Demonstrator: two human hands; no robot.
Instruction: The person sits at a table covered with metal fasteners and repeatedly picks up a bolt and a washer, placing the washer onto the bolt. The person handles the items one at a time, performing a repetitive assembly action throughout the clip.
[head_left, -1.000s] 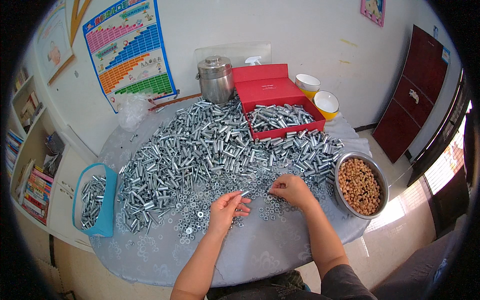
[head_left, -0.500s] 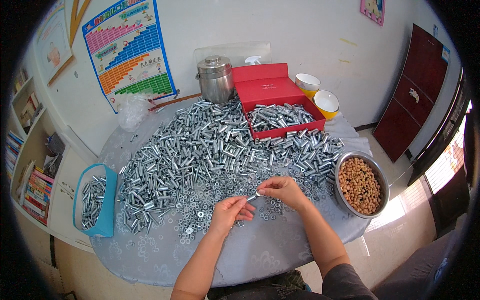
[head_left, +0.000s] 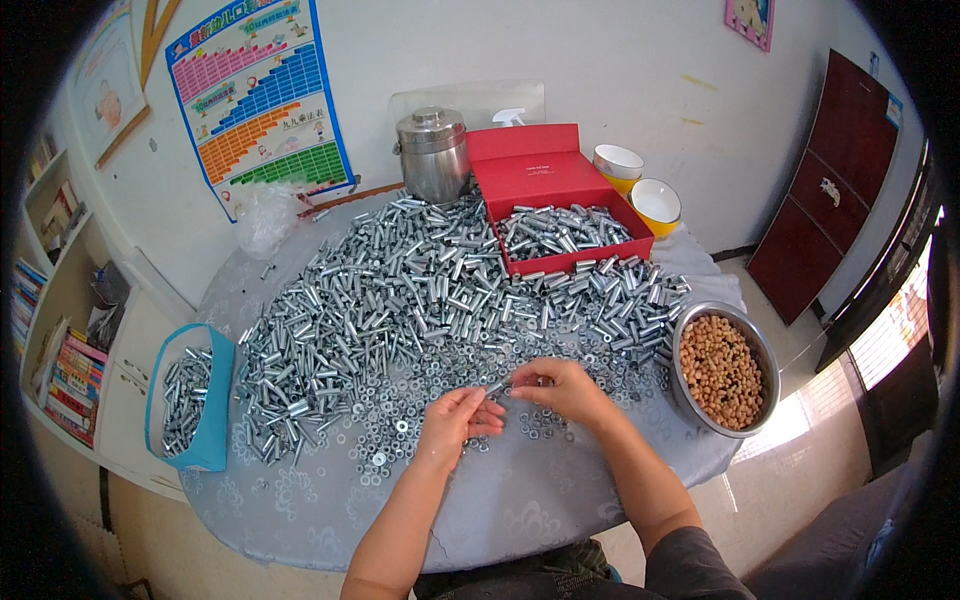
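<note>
A big heap of silver bolts and sleeves [head_left: 420,290] covers the round table with a grey cloth [head_left: 520,500]. Loose washers and nuts [head_left: 390,440] lie along the near side of the heap. My right hand [head_left: 560,388] pinches a small silver bolt [head_left: 497,385] at its fingertips. Just to its left, my left hand [head_left: 455,418] has its fingers brought together at the bolt's end; a small part between them is too small to make out. Both hands hover above the washers.
A red box [head_left: 545,215] with finished bolts stands at the back, beside a steel canister [head_left: 432,155] and two yellow bowls [head_left: 640,185]. A steel bowl of brown nuts [head_left: 722,365] sits at the right edge. A blue bin [head_left: 190,395] of bolts hangs at the left.
My right hand lifted from the washers with a bolt and moved left toward my left hand. The two hands have come together over the table.
</note>
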